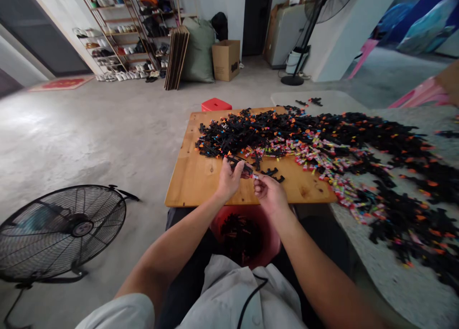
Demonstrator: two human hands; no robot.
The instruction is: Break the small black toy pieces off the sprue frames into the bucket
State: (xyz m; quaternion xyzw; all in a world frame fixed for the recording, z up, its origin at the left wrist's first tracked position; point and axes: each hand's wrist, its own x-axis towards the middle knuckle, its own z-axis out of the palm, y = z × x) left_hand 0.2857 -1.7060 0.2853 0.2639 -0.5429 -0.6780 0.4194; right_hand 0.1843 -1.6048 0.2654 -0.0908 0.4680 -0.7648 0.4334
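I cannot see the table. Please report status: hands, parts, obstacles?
Left hand shut on black part. Right hand pinching small piece. Parts pile behind hands.

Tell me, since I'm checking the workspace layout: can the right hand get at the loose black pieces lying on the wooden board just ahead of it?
Probably yes. The right hand hovers beside the loose black pieces, with bare wooden board between and nothing blocking. It does pinch a small part already.

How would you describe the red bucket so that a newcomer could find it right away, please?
Start at the wooden table strewn with black plastic pieces. Look just below its near edge, between the person's forearms, beneath both hands: the red bucket sits there holding black pieces. Unlike the small red stool beyond the far edge, it is round and open-topped.
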